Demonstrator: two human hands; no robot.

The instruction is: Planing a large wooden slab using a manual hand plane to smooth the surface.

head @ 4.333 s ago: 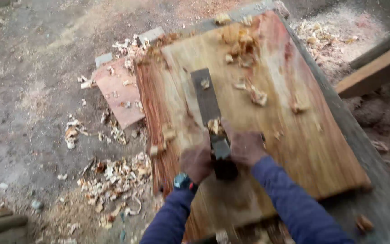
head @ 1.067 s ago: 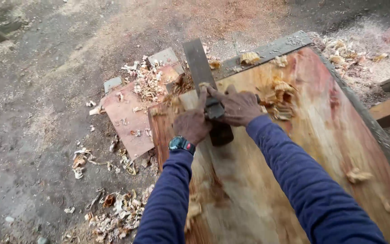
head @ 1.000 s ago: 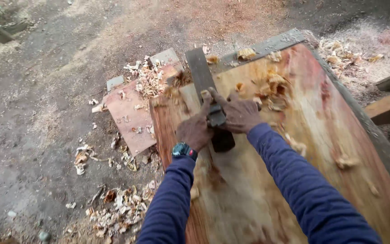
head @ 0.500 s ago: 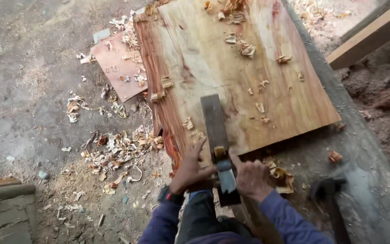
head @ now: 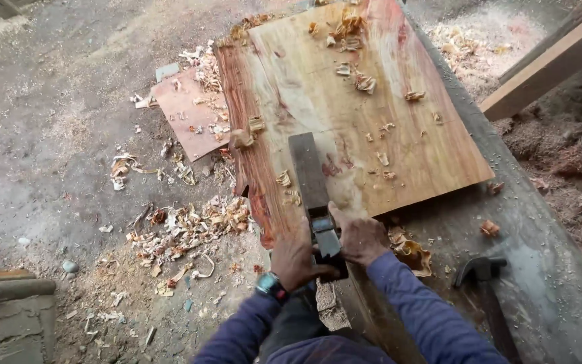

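Observation:
Both of my hands grip a long wooden hand plane (head: 310,178) at its rear end. My left hand (head: 296,259), with a watch on the wrist, holds its left side and my right hand (head: 362,237) holds its right side. The plane lies lengthwise on the near end of a wide reddish-brown wooden plank (head: 345,101), its front pointing away from me. Curled wood shavings (head: 355,47) lie scattered over the plank.
The plank rests on a grey workbench (head: 540,229). A hammer (head: 483,280) lies on the bench to my right. A wooden beam (head: 547,64) stands at the upper right. Shavings (head: 183,229) and a flat reddish board (head: 186,118) lie on the dirt ground at left.
The plane and both hands travelled from the plank's far end back to its near end. In the last half second they have barely moved.

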